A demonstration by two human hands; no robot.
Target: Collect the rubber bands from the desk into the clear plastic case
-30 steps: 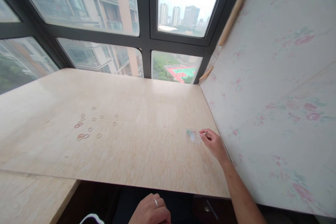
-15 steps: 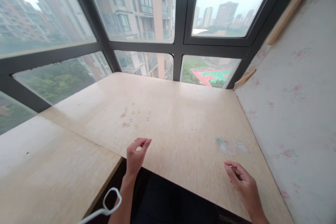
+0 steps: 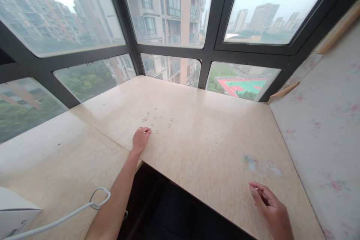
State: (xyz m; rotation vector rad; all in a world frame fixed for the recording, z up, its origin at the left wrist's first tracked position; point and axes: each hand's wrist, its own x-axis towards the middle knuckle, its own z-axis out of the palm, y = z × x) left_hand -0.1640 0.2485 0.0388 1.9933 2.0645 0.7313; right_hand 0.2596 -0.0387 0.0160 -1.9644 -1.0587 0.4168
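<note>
Several small thin rings (image 3: pixel 145 120), some brownish and overlapping, lie scattered on the pale wood-grain tabletop (image 3: pixel 197 127). My left hand (image 3: pixel 141 138) reaches to the near left edge of this group, fingertips down at the surface and closed together. Whether a ring is between them is hidden by the fingers. On the right, my right hand (image 3: pixel 271 208) hovers over or rests on the table's near side, fingers curled and thumb close to the index finger, with nothing visible in it. Just beyond it lies clear plastic packaging (image 3: pixel 263 167) with whitish patches and a small greenish item (image 3: pixel 246 156).
A white cable (image 3: pixel 56 219) with a loop crosses the lower left, beside a white box (image 3: pixel 17 213). Below the table's front edge is a dark gap (image 3: pixel 174 210). Windows close off the back; a flowered wall (image 3: pixel 323 138) stands at right.
My left hand has moved forward and left, from in front of the rings to their near edge. My right hand keeps its curled pose. The view has turned left.
</note>
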